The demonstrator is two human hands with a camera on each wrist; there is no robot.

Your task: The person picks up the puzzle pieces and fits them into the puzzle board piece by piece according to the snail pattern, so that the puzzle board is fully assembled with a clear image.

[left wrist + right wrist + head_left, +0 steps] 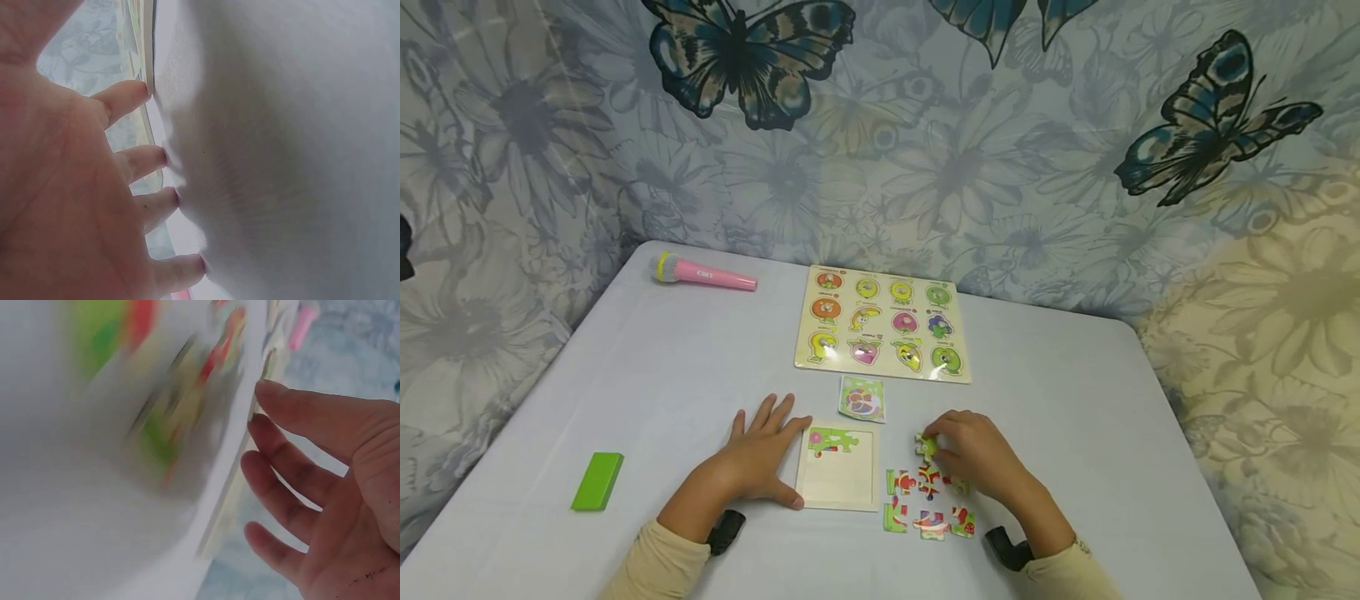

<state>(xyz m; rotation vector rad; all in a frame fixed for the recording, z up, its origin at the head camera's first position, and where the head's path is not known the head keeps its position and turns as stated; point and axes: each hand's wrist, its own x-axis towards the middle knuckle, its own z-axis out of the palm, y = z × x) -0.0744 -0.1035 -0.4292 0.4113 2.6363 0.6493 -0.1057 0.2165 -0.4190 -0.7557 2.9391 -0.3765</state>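
Pinching one green puzzle piece [925, 448] in the right hand [981, 457] just beyond the loose pieces [929, 479], right of the tray [842, 490], touching this tray's left edge with the spread-out left hand [748, 462], and perhaps risking scattered neighbours by sweeping too low.

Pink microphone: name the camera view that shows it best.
The head view: the pink microphone lies there whole and unobstructed. The right wrist view shows only a blurred pink part; the left wrist, at most a sliver.
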